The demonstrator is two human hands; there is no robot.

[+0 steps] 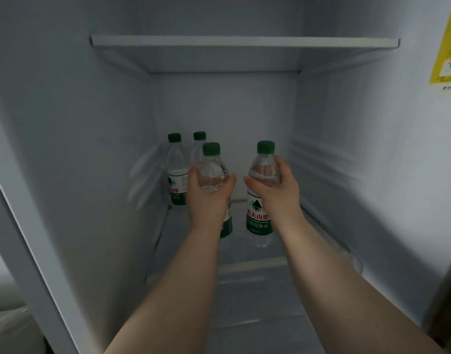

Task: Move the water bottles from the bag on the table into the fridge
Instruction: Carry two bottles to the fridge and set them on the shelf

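I am looking into an open fridge. My left hand (pixel 207 194) grips a clear water bottle (pixel 213 164) with a green cap and green label, upright over the glass shelf (pixel 247 267). My right hand (pixel 275 190) grips a second, like bottle (pixel 260 213) beside it, also upright, its base at or just above the shelf. Two more green-capped bottles stand at the back left corner: one (pixel 177 175) nearer the left wall, one (pixel 199 144) behind it, mostly hidden by my left hand's bottle. The bag and table are out of view.
An upper white shelf (pixel 244 42) spans the fridge above the bottles. The fridge's left wall (pixel 78 149) and right wall (pixel 347 149) close in the space. A yellow sticker (pixel 448 39) is on the right wall. Bare shelf lies to the right of the held bottles.
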